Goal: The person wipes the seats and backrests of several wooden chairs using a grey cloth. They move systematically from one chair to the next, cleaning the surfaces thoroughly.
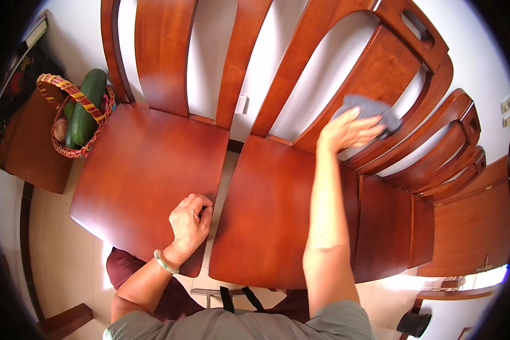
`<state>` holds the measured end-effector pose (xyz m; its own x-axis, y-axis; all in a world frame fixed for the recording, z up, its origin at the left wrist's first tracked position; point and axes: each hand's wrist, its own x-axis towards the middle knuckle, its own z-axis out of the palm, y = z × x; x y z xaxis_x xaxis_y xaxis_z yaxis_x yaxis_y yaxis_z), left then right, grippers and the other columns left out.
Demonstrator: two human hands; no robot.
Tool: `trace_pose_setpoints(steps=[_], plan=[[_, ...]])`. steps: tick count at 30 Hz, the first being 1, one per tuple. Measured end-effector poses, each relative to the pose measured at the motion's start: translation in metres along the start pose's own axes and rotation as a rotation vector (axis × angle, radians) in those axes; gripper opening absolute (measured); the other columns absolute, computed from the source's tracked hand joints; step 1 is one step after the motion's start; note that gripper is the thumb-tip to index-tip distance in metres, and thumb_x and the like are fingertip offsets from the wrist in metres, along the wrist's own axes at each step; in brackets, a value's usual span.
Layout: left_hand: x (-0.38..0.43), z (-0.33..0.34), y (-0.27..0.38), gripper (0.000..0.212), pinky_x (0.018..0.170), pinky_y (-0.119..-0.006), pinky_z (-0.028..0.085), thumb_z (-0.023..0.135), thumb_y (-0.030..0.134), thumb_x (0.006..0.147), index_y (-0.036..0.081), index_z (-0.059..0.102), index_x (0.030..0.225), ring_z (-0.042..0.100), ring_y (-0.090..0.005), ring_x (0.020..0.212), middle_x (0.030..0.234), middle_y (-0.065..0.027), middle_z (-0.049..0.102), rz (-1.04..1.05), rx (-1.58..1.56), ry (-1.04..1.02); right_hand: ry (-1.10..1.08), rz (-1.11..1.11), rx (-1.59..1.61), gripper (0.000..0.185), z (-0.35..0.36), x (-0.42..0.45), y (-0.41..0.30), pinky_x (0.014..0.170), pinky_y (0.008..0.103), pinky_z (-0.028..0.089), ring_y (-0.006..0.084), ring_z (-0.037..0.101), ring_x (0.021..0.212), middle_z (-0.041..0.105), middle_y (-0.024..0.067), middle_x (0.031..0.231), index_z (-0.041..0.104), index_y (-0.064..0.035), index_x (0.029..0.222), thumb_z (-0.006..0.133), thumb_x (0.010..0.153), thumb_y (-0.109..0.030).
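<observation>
My right hand (350,131) is stretched out to the far right, flat against a grey cloth (367,111) at the slatted back (391,63) of the second wooden chair. Hand and cloth are slightly blurred. My left hand (191,221), a pale green bangle on its wrist, is loosely curled by the right edge of the left chair's seat (153,170). Nothing shows in it. The second chair's seat (267,212) lies between my forearms. Both seats are glossy reddish-brown wood, with a narrow gap between them.
A woven basket (74,151) with a large green gourd (87,110) and other produce stands left of the chairs on a brown surface (38,144). More wooden chairs (382,216) line the wall to the right. A wooden door (471,229) is beyond. A white wall socket (241,104) sits behind the chairs.
</observation>
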<state>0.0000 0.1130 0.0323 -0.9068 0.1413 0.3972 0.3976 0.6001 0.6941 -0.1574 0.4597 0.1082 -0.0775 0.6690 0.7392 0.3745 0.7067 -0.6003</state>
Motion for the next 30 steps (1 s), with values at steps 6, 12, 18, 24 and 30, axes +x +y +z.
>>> trace_pose_setpoints(steps=[6, 12, 18, 24, 30], plan=[[0.003, -0.001, 0.003, 0.009, 0.064, -0.038, 0.05, 0.069, 0.002, 0.077, 0.009, 0.065, 0.081, 0.063, -0.029, 0.071, 0.079, -0.0069, 0.064, -0.005, 0.014, -0.002, -0.071, 0.583, 0.208, 0.083, 0.024, -0.084, 0.061, 0.119, 0.0461, 0.023, 0.0377, 0.028, 0.148, 0.025, 0.0243, 0.161, 0.014, 0.0017, 0.158, 0.025, 0.103, -0.06], [0.002, 0.004, -0.002, 0.006, 0.063, -0.04, 0.05, 0.069, 0.004, 0.078, 0.009, 0.066, 0.08, 0.063, -0.029, 0.071, 0.075, -0.0072, 0.061, -0.033, 0.014, -0.011, -0.166, 0.763, 0.32, 0.076, 0.0, -0.055, 0.035, 0.121, 0.0497, 0.018, 0.0459, 0.015, 0.15, 0.015, 0.028, 0.163, 0.015, 0.002, 0.158, 0.033, 0.104, -0.049], [0.002, 0.0, -0.002, 0.009, 0.062, -0.041, 0.05, 0.07, 0.003, 0.076, 0.01, 0.065, 0.08, 0.063, -0.0299, 0.071, 0.074, -0.0083, 0.06, -0.031, 0.028, 0.029, -0.078, -0.639, 0.008, 0.07, -0.016, 0.051, -0.035, 0.118, 0.0586, 0.018, 0.0423, 0.021, 0.148, 0.028, 0.0196, 0.16, 0.038, -0.0137, 0.153, 0.061, 0.094, -0.044], [0.002, 0.003, -0.004, 0.011, 0.063, -0.039, 0.05, 0.07, 0.001, 0.074, 0.008, 0.065, 0.081, 0.063, -0.0296, 0.072, 0.076, -0.008, 0.062, 0.016, 0.001, 0.012, -0.029, -1.11, 0.038, 0.067, -0.012, 0.116, -0.061, 0.117, 0.0597, 0.022, 0.0395, 0.029, 0.145, 0.038, 0.0117, 0.155, 0.053, -0.0206, 0.142, 0.074, 0.083, -0.046], [0.0, 0.0, -0.005, 0.012, 0.066, -0.037, 0.051, 0.069, -0.001, 0.074, 0.007, 0.065, 0.081, 0.064, -0.0283, 0.074, 0.084, -0.0056, 0.067, 0.019, -0.034, -0.013, -0.145, -1.222, 0.045, 0.06, -0.018, 0.056, 0.005, 0.116, 0.0606, 0.025, 0.039, 0.032, 0.142, 0.039, 0.0089, 0.153, 0.057, -0.0233, 0.136, 0.075, 0.081, -0.038]])
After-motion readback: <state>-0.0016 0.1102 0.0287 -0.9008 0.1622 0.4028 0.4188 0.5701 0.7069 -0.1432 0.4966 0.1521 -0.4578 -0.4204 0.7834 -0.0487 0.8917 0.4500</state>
